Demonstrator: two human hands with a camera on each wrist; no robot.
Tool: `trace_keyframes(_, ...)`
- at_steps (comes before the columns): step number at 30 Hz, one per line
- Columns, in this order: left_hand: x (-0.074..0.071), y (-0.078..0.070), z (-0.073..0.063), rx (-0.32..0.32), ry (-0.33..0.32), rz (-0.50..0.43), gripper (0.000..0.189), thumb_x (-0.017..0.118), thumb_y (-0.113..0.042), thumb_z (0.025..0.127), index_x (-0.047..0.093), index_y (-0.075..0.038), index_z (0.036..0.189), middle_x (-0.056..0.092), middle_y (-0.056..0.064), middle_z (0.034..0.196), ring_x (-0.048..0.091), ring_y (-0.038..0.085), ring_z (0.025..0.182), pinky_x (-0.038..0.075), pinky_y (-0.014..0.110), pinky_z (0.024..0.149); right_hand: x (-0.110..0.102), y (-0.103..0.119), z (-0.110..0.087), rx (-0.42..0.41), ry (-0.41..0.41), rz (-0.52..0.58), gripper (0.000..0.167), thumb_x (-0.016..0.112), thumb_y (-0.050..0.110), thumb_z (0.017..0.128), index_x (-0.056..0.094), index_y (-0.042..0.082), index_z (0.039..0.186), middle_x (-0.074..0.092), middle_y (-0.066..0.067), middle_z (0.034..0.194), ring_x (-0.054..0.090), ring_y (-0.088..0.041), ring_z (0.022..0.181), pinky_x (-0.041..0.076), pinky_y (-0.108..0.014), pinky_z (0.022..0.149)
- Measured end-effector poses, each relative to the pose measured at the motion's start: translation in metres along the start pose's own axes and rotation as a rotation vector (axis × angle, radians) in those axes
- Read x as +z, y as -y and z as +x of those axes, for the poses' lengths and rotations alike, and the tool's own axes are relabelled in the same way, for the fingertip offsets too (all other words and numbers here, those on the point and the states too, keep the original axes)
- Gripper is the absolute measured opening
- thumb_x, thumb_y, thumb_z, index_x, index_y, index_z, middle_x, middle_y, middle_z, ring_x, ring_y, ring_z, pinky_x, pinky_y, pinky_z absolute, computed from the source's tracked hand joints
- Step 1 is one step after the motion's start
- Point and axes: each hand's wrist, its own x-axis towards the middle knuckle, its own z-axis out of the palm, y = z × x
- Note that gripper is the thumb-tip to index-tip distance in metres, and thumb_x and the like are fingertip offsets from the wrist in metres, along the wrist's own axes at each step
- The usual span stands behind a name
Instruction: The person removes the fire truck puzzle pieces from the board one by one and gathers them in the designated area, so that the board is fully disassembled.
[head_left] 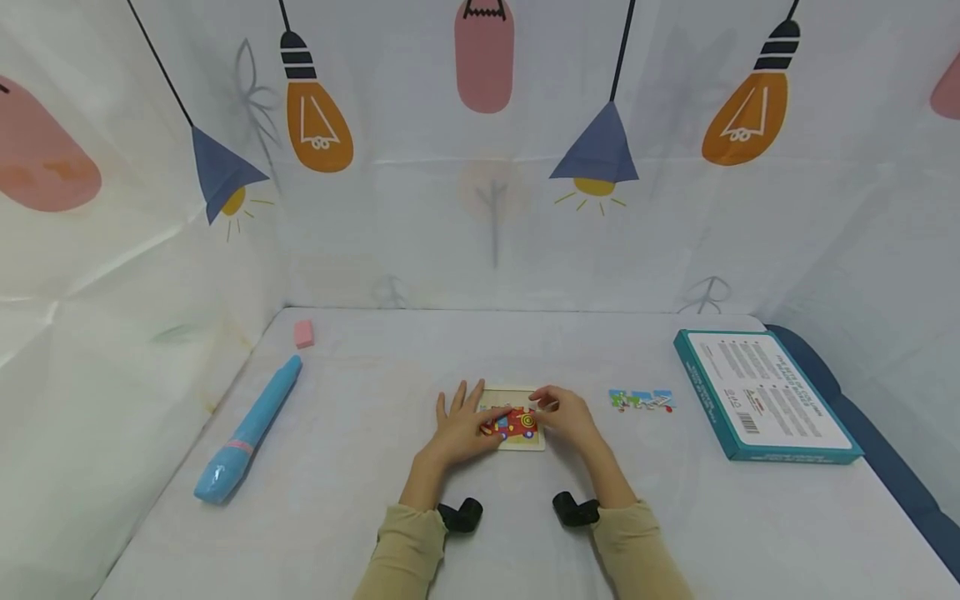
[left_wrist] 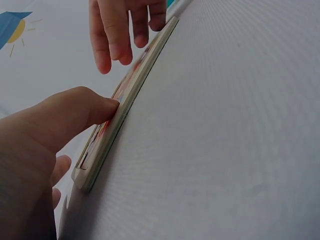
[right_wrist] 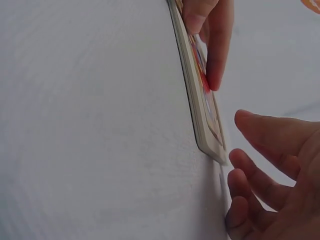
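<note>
A small cream puzzle board [head_left: 525, 447] with a raised rim lies flat on the white table, a red vehicle picture [head_left: 517, 423] inside it. My left hand [head_left: 459, 433] rests at its left side, index finger and thumb touching the picture and near edge, other fingers spread. In the left wrist view the thumb [left_wrist: 102, 107] presses on the board's edge. My right hand [head_left: 568, 418] hovers by the board's right side, fingers loosely bent. The right wrist view shows nothing between its thumb [right_wrist: 270, 132] and fingers, which stand apart from the board.
A strip of colourful puzzle pieces [head_left: 641, 401] lies right of the board. Farther right is a teal-edged box [head_left: 772, 392], near a dark blue chair [head_left: 862, 417]. At left are a light blue pen-shaped object [head_left: 258, 433] and a pink block [head_left: 303, 333]. Printed fabric [head_left: 450, 233] encloses the table.
</note>
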Motion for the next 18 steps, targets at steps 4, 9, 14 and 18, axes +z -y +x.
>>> trace_keyframes(4, 0.0001, 0.0002, -0.0001, 0.002, -0.008, 0.000, 0.046, 0.062, -0.040, 0.083, 0.057, -0.030, 0.127, 0.022, 0.014, 0.151, 0.009, 0.041, 0.138, 0.000, 0.065, 0.103, 0.0022, 0.0011, 0.0000, -0.031, 0.019, -0.094, 0.025, 0.074, 0.011, 0.073, 0.069, 0.008, 0.098, 0.059, -0.009, 0.094, 0.055, -0.024, 0.087, 0.045, -0.040, 0.077)
trace_keyframes(9, 0.0006, 0.0000, -0.0001, -0.010, -0.006, 0.017, 0.046, 0.061, -0.041, 0.083, 0.057, -0.032, 0.128, 0.023, 0.014, 0.151, 0.009, 0.041, 0.139, 0.000, 0.064, 0.104, 0.0055, 0.0013, -0.0005, -0.031, 0.034, -0.172, 0.030, 0.079, 0.016, 0.069, 0.070, 0.010, 0.098, 0.054, -0.014, 0.100, 0.053, -0.030, 0.094, 0.042, -0.046, 0.085)
trace_keyframes(14, -0.0001, -0.0007, -0.0007, -0.019, 0.000, 0.011, 0.046, 0.061, -0.041, 0.082, 0.057, -0.032, 0.128, 0.022, 0.014, 0.151, 0.009, 0.041, 0.139, 0.001, 0.064, 0.104, 0.0063, 0.0030, -0.0001, -0.008, 0.052, -0.172, 0.029, 0.078, 0.016, 0.071, 0.067, 0.010, 0.097, 0.050, -0.016, 0.104, 0.051, -0.031, 0.095, 0.042, -0.048, 0.087)
trace_keyframes(18, -0.0015, -0.0011, -0.0014, -0.018, 0.000, 0.006, 0.046, 0.061, -0.041, 0.082, 0.058, -0.031, 0.127, 0.023, 0.014, 0.151, 0.009, 0.042, 0.138, 0.001, 0.064, 0.104, 0.0066, 0.0045, 0.0008, -0.010, 0.054, -0.139, 0.027, 0.078, 0.010, 0.070, 0.062, 0.009, 0.092, 0.049, -0.015, 0.103, 0.050, -0.029, 0.093, 0.042, -0.047, 0.084)
